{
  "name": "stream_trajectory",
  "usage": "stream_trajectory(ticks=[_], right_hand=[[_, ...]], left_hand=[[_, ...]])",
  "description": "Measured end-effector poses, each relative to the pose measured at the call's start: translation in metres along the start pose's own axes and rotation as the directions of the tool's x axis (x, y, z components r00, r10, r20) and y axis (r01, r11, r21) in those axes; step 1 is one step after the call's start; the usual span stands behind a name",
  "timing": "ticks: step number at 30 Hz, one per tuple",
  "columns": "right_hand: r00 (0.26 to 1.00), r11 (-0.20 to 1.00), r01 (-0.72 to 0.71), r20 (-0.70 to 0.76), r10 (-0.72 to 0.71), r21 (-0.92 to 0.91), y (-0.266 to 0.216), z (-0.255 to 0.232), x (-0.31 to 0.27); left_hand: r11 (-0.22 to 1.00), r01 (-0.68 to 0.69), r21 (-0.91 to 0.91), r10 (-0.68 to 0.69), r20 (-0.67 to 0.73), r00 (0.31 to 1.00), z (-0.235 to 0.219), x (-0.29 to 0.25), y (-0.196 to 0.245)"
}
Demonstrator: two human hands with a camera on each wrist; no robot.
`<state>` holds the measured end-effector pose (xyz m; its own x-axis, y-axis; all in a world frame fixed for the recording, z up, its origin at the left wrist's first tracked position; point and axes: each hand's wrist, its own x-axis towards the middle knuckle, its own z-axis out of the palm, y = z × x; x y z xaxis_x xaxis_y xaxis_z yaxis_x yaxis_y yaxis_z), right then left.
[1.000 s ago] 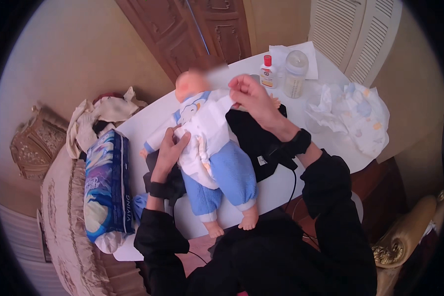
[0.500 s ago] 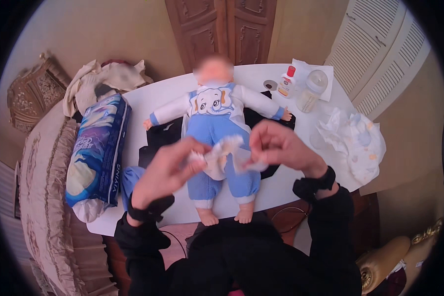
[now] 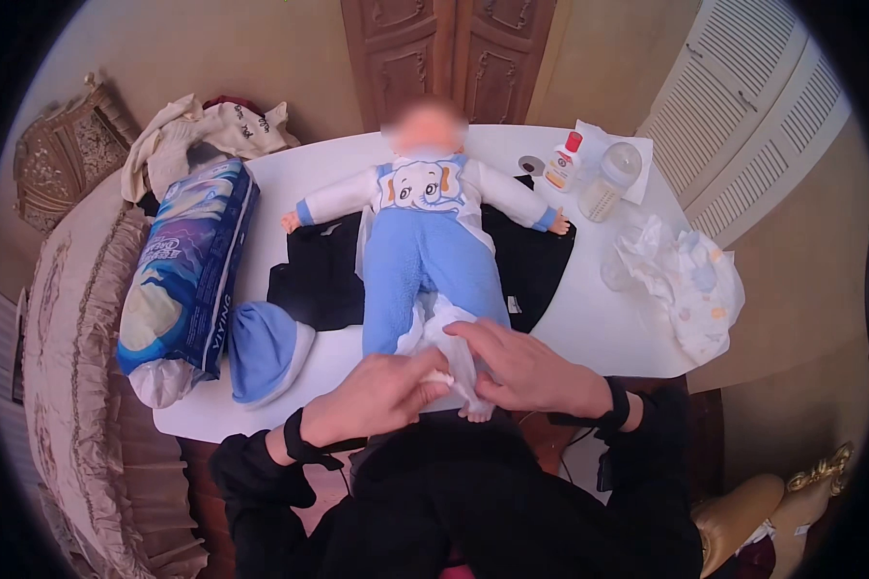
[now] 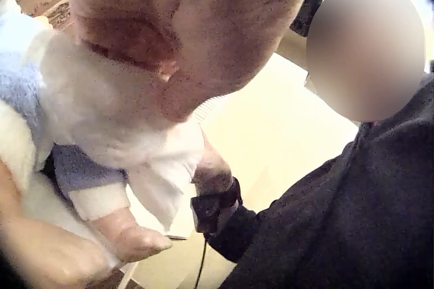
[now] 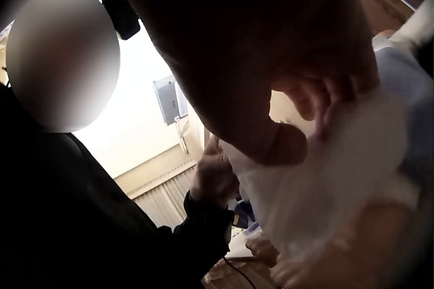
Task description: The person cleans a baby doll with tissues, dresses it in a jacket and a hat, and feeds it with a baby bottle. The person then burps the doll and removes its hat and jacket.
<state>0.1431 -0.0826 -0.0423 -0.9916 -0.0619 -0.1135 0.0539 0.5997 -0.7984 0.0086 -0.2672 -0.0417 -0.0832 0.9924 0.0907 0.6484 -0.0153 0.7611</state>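
Note:
A baby doll [image 3: 430, 246] in a white and blue elephant outfit lies on its back, its feet toward the person. Over its lower legs both hands work on a thin, crumpled white diaper [image 3: 462, 362]. My left hand [image 3: 377, 396] pinches one edge between thumb and fingers. Opposite it, my right hand [image 3: 541, 376] grips the other side, the thumb below and the fingers curled over. In the left wrist view the diaper [image 4: 102, 106] hangs in soft folds beside a bare doll foot [image 4: 129, 235]. The hands and diaper hide most of the doll's shins.
Black cloth [image 3: 323, 275] lies under the doll on the white table [image 3: 589, 338]. At left are a blue diaper pack [image 3: 188, 265] and a blue hat [image 3: 266, 352]. To the right stand a red-capped bottle [image 3: 563, 162] and a baby bottle [image 3: 608, 183], near a printed diaper [image 3: 695, 299].
Both hands have brought the diaper down from the doll's chest to its lower legs, closer to the person. The head view has turned, so the doll now lies straight ahead.

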Motion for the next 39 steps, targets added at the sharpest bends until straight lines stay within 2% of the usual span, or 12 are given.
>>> stream_trajectory(ticks=[2, 5, 14, 16, 17, 18, 21, 25, 28, 30, 35, 39], right_hand=[[0.904, 0.839, 0.246, -0.197, -0.379, -0.484, 0.005, 0.009, 0.006], [0.898, 0.725, 0.345, -0.014, -0.439, -0.596, 0.007, 0.015, 0.01], [0.902, 0.566, 0.267, -0.005, -0.432, -0.78, 0.01, 0.038, 0.016], [0.918, 0.595, 0.267, 0.012, -0.397, -0.758, 0.007, 0.036, 0.013], [0.932, 0.625, 0.264, 0.026, -0.362, -0.735, 0.005, 0.036, 0.012], [0.931, 0.624, 0.267, 0.031, -0.363, -0.734, 0.003, 0.036, 0.011], [0.926, 0.633, 0.269, 0.013, -0.378, -0.726, -0.001, 0.037, 0.01], [0.929, 0.706, 0.257, -0.033, -0.369, -0.66, 0.007, 0.05, 0.009], [0.9, 0.683, 0.295, -0.046, -0.434, -0.668, 0.015, 0.055, 0.01], [0.879, 0.685, 0.325, -0.058, -0.473, -0.652, 0.017, 0.056, 0.008], [0.889, 0.399, 0.313, 0.118, -0.443, -0.862, 0.009, 0.06, 0.007], [0.898, 0.387, 0.255, 0.069, -0.434, -0.886, 0.016, 0.086, 0.004]], left_hand=[[0.993, 0.061, -0.105, -0.067, -0.05, 0.997, -0.001, -0.002, 0.002], [0.963, 0.158, -0.216, -0.172, -0.049, 0.984, -0.001, -0.004, 0.002], [0.934, 0.217, -0.283, -0.257, -0.113, 0.96, 0.005, -0.007, -0.012], [0.985, 0.057, 0.165, 0.06, -0.624, 0.779, 0.008, -0.003, -0.027], [0.912, 0.261, 0.315, 0.015, -0.663, 0.748, 0.009, -0.009, -0.03], [0.912, 0.265, 0.312, 0.011, -0.666, 0.746, 0.008, -0.011, -0.031], [0.837, 0.545, -0.048, -0.522, -0.368, 0.77, 0.011, -0.015, -0.046], [0.807, 0.49, -0.329, -0.584, -0.324, 0.744, 0.016, -0.012, -0.067], [0.636, 0.431, -0.64, -0.66, -0.161, 0.734, 0.005, -0.008, -0.072], [0.294, 0.399, -0.869, -0.591, 0.163, 0.79, -0.016, -0.009, -0.071], [0.085, 0.297, -0.951, -0.574, 0.197, 0.795, -0.05, 0.003, -0.035], [0.004, 0.256, -0.967, -0.536, 0.214, 0.817, -0.034, 0.011, -0.033]])
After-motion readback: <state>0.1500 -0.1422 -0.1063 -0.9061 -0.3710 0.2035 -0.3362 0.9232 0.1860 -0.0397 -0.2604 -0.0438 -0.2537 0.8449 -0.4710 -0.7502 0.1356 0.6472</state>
